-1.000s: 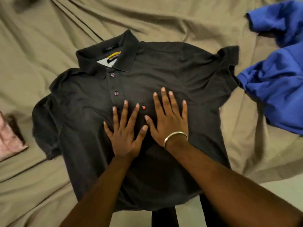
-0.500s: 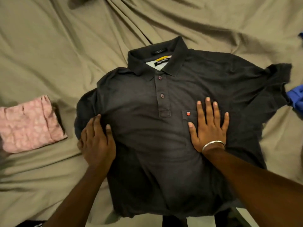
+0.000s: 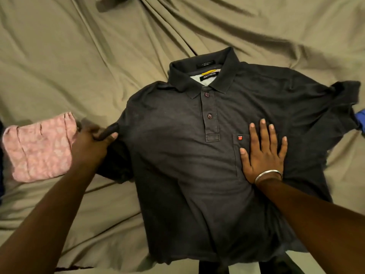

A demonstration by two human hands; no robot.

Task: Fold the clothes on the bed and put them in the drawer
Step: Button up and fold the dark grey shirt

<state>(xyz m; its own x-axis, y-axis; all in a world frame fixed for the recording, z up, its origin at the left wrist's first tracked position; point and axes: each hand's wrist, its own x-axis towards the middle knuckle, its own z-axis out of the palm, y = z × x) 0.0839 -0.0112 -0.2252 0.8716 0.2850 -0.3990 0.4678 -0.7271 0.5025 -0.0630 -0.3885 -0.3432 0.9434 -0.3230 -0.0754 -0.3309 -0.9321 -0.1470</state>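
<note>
A dark grey polo shirt (image 3: 177, 155) lies face up on the bed, collar away from me, buttons and a small red chest badge showing. My left hand (image 3: 90, 143) grips the hem of the shirt's left-side sleeve and lifts it off the sheet. My right hand (image 3: 262, 153) lies flat, fingers spread, pressing on the chest pocket; a metal bangle circles its wrist. The other sleeve is spread out toward the right edge of the view.
A folded pink patterned garment (image 3: 39, 147) sits on the olive bedsheet (image 3: 79, 56) just left of my left hand. A sliver of blue cloth (image 3: 360, 119) shows at the right edge. The sheet is wrinkled all around the shirt.
My left hand slid from the shirt's middle to its left side and took hold of the sleeve hem. The right hand stays flat on the chest. The view shifted left, revealing the pink garment.
</note>
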